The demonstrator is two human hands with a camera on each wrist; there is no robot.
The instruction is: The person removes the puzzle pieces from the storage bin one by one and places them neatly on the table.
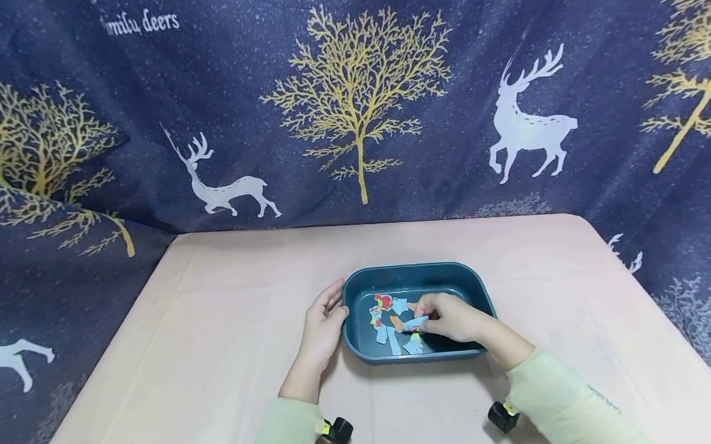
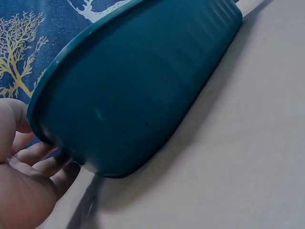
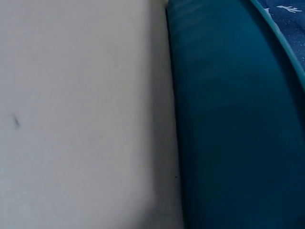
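Note:
A dark teal plastic basin [image 1: 423, 357], rectangular with rounded corners, sits on the table. My left hand [image 1: 321, 328] grips its left end; in the left wrist view the thumb is at the rim and the fingers [image 2: 40, 155] lie against the outer wall. Reaching over the near right side, my right hand [image 1: 454, 317] pinches a light blue scrap [image 1: 416, 323], apparently paper, just above the basin floor. Several other torn pieces lie inside, among them a red one [image 1: 384, 302], an orange one [image 1: 396, 323] and a pale blue strip [image 1: 393, 341]. The right wrist view shows only the basin's outside, without the hand.
The table [image 1: 218, 363] has a pale pinkish cover. Behind it hangs a dark blue cloth [image 1: 216, 88] printed with white deer and golden trees. Black wrist cameras [image 1: 340, 432] sit at both sleeves, close to the table.

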